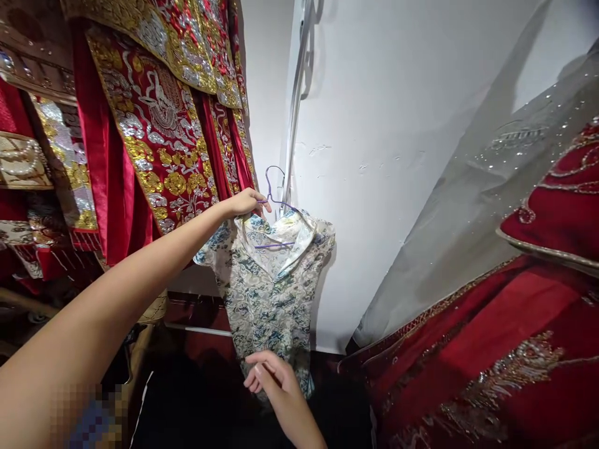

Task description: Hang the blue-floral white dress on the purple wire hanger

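Note:
A short-sleeved dress (266, 312), pale with blue and green patterns and an open V-shaped collar, hangs on a purple wire hanger (283, 204). My left hand (248, 202) reaches far forward and is closed around the hanger beside its neck, just above the dress's left shoulder. The hook of the hanger stands free above my fingers. Lower down, my right hand (271, 374) is in front of the dress's skirt with loosely curved fingers, apart from one another and holding nothing. Whether it touches the cloth I cannot tell.
Red robes (173, 137) with gold and silver embroidery hang on the left. A white pole (294, 100) runs up the white wall (374, 112). On the right are a sheer sparkling veil-like cloth (435, 231) and a red beaded garment (486, 337).

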A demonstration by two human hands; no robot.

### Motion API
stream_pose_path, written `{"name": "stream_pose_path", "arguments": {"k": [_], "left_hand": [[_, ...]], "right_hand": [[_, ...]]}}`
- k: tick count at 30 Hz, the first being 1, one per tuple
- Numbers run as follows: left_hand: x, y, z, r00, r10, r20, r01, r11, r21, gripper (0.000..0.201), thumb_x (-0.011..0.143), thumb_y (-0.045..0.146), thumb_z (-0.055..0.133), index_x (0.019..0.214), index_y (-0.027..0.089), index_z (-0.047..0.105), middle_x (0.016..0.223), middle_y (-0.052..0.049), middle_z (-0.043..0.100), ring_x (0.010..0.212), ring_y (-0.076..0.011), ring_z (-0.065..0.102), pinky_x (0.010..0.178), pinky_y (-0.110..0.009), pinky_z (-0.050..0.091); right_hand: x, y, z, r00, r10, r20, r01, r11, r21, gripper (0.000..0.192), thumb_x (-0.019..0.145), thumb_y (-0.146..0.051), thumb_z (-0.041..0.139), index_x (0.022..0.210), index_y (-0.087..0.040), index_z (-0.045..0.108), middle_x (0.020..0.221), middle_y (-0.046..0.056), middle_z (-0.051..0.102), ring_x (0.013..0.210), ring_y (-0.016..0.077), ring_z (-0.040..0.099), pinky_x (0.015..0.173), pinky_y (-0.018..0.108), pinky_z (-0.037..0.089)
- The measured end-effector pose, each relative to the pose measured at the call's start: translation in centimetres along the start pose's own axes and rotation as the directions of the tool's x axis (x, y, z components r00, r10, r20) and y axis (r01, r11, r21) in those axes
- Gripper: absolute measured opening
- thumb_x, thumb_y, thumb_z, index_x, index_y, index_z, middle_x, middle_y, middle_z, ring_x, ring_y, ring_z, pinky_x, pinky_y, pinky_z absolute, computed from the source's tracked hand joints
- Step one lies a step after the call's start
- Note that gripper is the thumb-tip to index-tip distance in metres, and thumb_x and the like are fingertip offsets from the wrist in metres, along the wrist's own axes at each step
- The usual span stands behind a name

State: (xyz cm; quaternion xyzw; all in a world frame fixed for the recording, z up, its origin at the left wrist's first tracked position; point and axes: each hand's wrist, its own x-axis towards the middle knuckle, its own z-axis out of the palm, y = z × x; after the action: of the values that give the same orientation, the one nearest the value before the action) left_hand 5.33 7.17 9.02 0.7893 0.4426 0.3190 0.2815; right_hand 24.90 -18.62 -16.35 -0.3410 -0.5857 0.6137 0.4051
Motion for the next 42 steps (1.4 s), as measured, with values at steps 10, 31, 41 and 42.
{"name": "stream_pose_path", "arguments": {"k": [10,31,41,42], "left_hand": [[1.0,1.6,-2.3,0.996,-0.034,0.077,0.037,0.999,-0.034,0.024,0.072,0.015,0.057,0.083,0.014,0.079,0.085,-0.014,0.076,0.075,-0.0208,0.069,0.069,-0.033,0.053],[-2.8,-0.6,4.1,0.914,0.379,-0.145,-0.293,0.864,0.410,0.025,0.082,0.013,0.041,0.082,0.021,0.065,0.074,-0.002,0.069,0.071,-0.0194,0.062,0.070,-0.029,0.045],[-7.8,-2.1,9.2,0.785,0.476,-0.398,-0.304,0.854,0.422,0.040,0.093,0.029,0.048,0.132,0.023,0.052,0.138,-0.011,0.054,0.131,-0.0274,0.046,0.110,-0.047,0.036],[-9.6,-2.6,11.3,0.753,0.442,-0.487,-0.287,0.887,0.362,0.038,0.094,0.033,0.047,0.130,0.024,0.052,0.139,-0.011,0.052,0.132,-0.0276,0.044,0.111,-0.048,0.036]], "right_hand": [[0.1,0.6,-0.6,1.000,-0.005,-0.017,0.005,1.000,-0.016,0.041,0.093,-0.056,0.054,0.107,-0.019,0.066,0.084,0.006,0.068,0.079,0.0195,0.062,0.076,0.034,0.049],[11.8,-3.6,-6.8,0.902,0.059,-0.428,-0.272,0.847,-0.457,0.068,0.090,-0.070,0.036,0.060,-0.018,0.066,0.057,0.007,0.062,0.060,0.0196,0.057,0.065,0.031,0.042],[10.0,0.3,-5.1,0.835,0.118,-0.538,-0.453,0.702,-0.550,0.045,0.093,-0.044,0.037,0.070,-0.020,0.067,0.067,0.010,0.068,0.073,0.0254,0.062,0.064,0.030,0.042],[9.0,1.2,-4.1,0.826,0.076,-0.559,-0.426,0.734,-0.529,0.046,0.094,-0.046,0.035,0.071,-0.021,0.066,0.068,0.011,0.068,0.075,0.0260,0.061,0.064,0.031,0.042]]}}
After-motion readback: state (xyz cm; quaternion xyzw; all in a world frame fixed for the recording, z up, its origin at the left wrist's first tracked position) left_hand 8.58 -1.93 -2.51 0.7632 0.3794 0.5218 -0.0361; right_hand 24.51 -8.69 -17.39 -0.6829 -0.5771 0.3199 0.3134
